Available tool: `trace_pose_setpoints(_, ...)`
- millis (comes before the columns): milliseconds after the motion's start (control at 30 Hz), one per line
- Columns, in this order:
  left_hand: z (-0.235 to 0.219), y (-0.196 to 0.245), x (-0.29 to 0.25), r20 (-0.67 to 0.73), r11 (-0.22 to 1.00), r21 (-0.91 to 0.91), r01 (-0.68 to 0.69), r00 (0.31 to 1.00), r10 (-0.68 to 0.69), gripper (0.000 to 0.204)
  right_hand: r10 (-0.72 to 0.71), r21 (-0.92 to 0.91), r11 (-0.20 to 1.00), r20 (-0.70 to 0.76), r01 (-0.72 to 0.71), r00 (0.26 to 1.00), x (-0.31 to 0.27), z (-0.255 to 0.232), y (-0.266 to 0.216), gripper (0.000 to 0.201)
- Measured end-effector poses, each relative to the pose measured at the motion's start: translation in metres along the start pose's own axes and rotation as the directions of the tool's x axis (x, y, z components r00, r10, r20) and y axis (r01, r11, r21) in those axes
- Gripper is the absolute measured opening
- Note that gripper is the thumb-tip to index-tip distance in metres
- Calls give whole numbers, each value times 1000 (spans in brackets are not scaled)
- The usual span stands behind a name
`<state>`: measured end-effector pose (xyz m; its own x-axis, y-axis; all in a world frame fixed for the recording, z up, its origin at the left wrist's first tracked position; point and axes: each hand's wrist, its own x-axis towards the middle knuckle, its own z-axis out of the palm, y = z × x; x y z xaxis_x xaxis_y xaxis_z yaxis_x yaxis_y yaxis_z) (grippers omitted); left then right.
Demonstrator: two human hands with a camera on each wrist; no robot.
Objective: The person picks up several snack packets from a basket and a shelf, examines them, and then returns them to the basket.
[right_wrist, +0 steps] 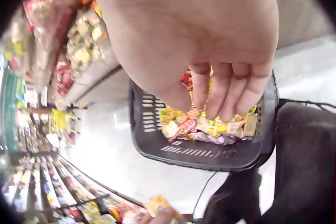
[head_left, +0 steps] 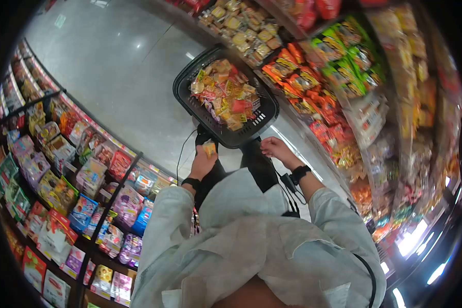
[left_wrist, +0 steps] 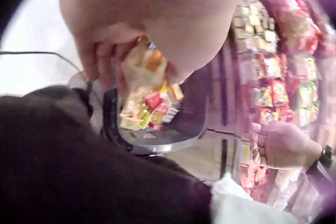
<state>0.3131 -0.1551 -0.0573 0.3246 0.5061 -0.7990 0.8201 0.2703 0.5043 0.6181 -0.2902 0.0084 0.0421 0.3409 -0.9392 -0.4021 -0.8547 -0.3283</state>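
My left hand (head_left: pixel 203 164) holds a small snack packet (head_left: pixel 209 149) with a yellow-orange wrapper, near the close rim of a black shopping basket (head_left: pixel 268 110). In the left wrist view, the fingers curl round this partly clear packet (left_wrist: pixel 152 66), and the basket shows below it. A heap of small wrapped snacks (head_left: pixel 225 95) lies in the basket. My right hand (head_left: pixel 276 149) hangs by the basket's near right corner with loosely bent fingers and nothing in them. Seen from the right wrist, its fingers (right_wrist: pixel 226 92) overlap the basket and the heap.
Bins of loose wrapped snacks (head_left: pixel 300 77), in orange and green packs, line the right side close to the basket. Shelves of bagged sweets (head_left: pixel 92 179) run along the left. Grey floor (head_left: pixel 118 66) stretches ahead between them. A thin dark cable (head_left: pixel 182 154) hangs near my left hand.
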Motion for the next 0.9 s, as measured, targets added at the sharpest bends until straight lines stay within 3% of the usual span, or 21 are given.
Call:
trace_pose_setpoints(67, 12, -7, 4, -102, 980, -87, 179, 977, -188, 53, -5, -190, 982, 26, 10, 1000, 80, -27, 18, 26)
trace_pose_setpoints(100, 25, -25, 18, -107, 978, -141, 153, 980, -169, 54, -8, -279, 960, 42, 20, 999, 124, -41, 28, 28)
trace_pose_setpoints(167, 56, -65, 47, -118, 965, -242, 97, 985, -128, 55, -160, -622, 774, -16, 116, 987, 218, -69, 52, 34)
trace_pose_setpoints(233, 61, -56, 59, -60, 977, -196, 83, 994, -96, 50, -265, -838, 546, -164, 7, 950, 236, -46, -2, 26)
trace_pose_setpoints(300, 73, -61, 69, 16, 995, -85, 54, 998, -53, 49, -210, -793, 610, -173, -10, 962, 290, -40, -23, 36)
trace_pose_setpoints(333, 86, -73, 69, -45, 925, 343, -165, 980, 192, 48, -260, -779, 625, -142, 54, 955, 319, -38, -23, 47)
trace_pose_setpoints(367, 94, -87, 74, 0, 923, 337, -185, 980, 197, 48, -310, -762, 636, -112, 119, 944, 346, -36, -21, 60)
trace_pose_setpoints(467, 81, -87, 71, 141, 926, 285, -247, 967, 214, 48, -571, -899, 382, -49, 213, 819, 377, -9, -37, 78)
trace_pose_setpoints(567, 68, -103, 70, 78, 919, 291, -267, 964, 256, 46, -569, -978, 167, 10, 127, 822, 402, 8, -47, 93)
trace_pose_setpoints(600, 67, -103, 71, -2, 944, 252, -215, 975, 222, 43, -556, -987, 122, 20, 105, 831, 403, 13, -51, 101)
trace_pose_setpoints(833, 54, -105, 78, -18, 947, 291, -135, 989, 147, 42, -463, -983, 85, -185, -164, 867, 431, 40, -62, 112)
trace_pose_setpoints(900, 53, -108, 81, -29, 949, 297, -110, 992, 124, 43, -563, -983, 111, -186, -149, 806, 444, 34, -54, 108)
